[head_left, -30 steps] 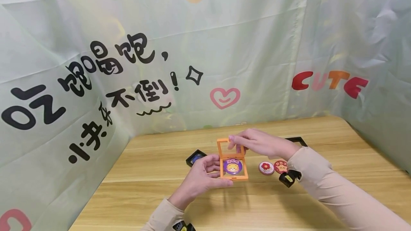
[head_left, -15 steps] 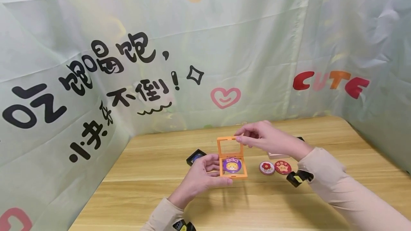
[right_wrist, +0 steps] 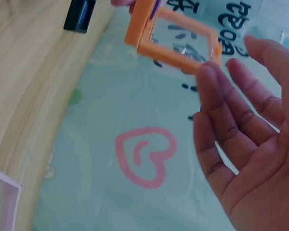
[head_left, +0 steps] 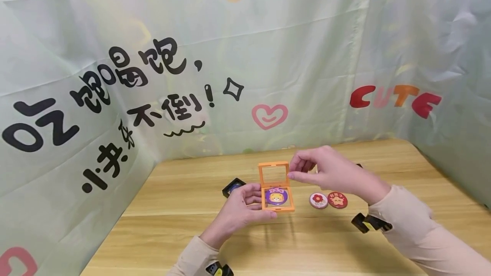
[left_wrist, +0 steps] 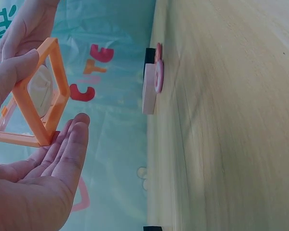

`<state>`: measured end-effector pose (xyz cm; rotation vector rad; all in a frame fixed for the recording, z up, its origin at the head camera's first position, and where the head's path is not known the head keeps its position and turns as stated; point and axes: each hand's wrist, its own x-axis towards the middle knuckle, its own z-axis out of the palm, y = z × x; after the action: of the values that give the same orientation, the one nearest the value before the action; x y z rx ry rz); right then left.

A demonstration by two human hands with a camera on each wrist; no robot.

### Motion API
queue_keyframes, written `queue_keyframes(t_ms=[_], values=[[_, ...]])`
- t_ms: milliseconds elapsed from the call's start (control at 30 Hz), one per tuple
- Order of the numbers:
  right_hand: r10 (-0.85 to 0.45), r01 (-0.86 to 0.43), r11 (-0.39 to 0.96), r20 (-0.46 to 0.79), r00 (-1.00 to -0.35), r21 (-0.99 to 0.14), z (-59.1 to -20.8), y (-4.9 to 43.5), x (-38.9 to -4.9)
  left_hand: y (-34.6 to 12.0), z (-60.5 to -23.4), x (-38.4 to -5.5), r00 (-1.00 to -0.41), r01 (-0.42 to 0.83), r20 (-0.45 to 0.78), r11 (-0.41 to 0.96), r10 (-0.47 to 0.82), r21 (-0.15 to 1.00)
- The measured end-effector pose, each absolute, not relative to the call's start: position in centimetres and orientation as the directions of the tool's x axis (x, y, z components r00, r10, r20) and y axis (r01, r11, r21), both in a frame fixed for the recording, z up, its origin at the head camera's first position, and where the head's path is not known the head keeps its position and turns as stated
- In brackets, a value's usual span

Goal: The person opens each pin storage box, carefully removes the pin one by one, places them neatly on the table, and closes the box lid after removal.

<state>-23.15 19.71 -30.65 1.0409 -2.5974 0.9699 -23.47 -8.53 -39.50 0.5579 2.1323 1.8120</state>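
An orange hinged display case (head_left: 278,210) is held above the table by my left hand (head_left: 239,212), thumb at its front edge and fingers behind. Its lid stands raised, and a round purple badge with a yellow bear face (head_left: 276,197) sits against the clear film of the lower half. In the left wrist view, the badge's pale back (left_wrist: 40,91) shows through the frame. My right hand (head_left: 337,173) is beside the lid's right edge, its fingers loosely bent. In the right wrist view, a fingertip lies at or very near the lid's corner; contact is unclear.
Right of the case lie a white badge with a red flower (head_left: 319,200) and a red star badge (head_left: 337,199). A black case (head_left: 232,185) lies behind my left hand. The left wrist view shows a pale pink case (left_wrist: 149,89). Printed cloth (head_left: 307,76) surrounds the table.
My right hand has drawn back rightward from the top of the lid to its right edge, and its fingers have come off the lid's top. The left hand still holds the case.
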Motion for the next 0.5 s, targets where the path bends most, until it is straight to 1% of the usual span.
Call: queue_keyframes(t_ms=[167,333,500], values=[[-0.617,-0.717,0.564,0.367,-0.696,-0.41,-31.0,18.4,-22.3,-8.5,-39.7,-23.6,-0.883,0.111,0.036,0.133,0.468,0.985],[-0.64,-0.729,0.618,0.35,-0.684,-0.295,-31.6,16.9,-21.6,-8.6,-39.8,-23.7,-0.881,0.126,0.046,0.14,0.47,0.982],[-0.667,-0.747,0.611,0.337,-0.664,-0.262,-32.4,16.0,-21.6,-8.6,-39.7,-23.8,-0.878,0.146,0.068,0.13,0.474,0.981]])
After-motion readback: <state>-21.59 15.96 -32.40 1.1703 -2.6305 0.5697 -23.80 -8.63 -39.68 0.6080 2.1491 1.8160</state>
